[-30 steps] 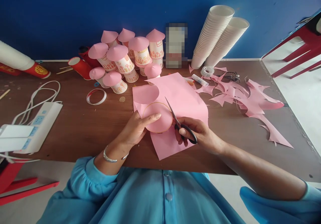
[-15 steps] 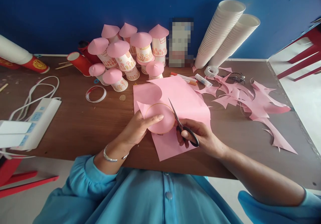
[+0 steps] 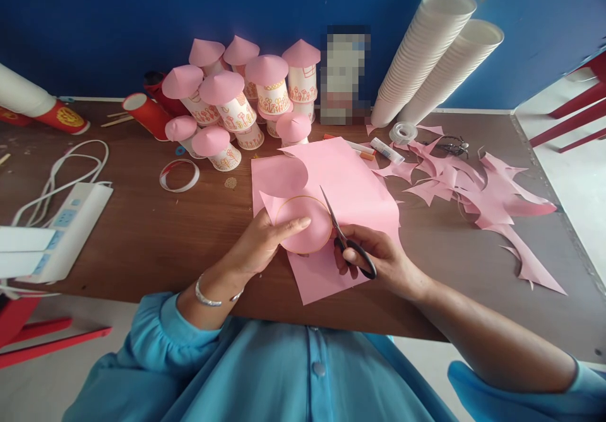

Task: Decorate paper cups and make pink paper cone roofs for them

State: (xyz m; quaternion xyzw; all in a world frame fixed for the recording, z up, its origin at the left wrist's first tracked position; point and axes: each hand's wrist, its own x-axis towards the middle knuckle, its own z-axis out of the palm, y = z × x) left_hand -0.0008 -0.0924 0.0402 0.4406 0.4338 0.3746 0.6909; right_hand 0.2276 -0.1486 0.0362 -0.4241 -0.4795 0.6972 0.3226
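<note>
My left hand (image 3: 265, 242) is closed on a piece of pink paper (image 3: 307, 239), its thumb lying over a circle drawn in a gold-brown line. In my right hand (image 3: 374, 255) is a pair of scissors (image 3: 341, 233) with black handles. Their blades point up and away along the right edge of the circle and look closed or nearly so. Beneath both hands lie larger pink sheets (image 3: 350, 182), one with a round piece cut out of it. The fingers under the held paper are hidden.
Several paper cups with pink cone roofs (image 3: 222, 87) stand at the back. Two tall stacks of white cups (image 3: 421, 62) lean near the blue wall. Pink scraps (image 3: 497, 188), clear tape (image 3: 403, 133) and a glue stick (image 3: 386, 151) lie right; a power strip (image 3: 76, 233) lies left.
The view has shifted slightly. Both hands, the paper and the scissors keep nearly the same position relative to one another.
</note>
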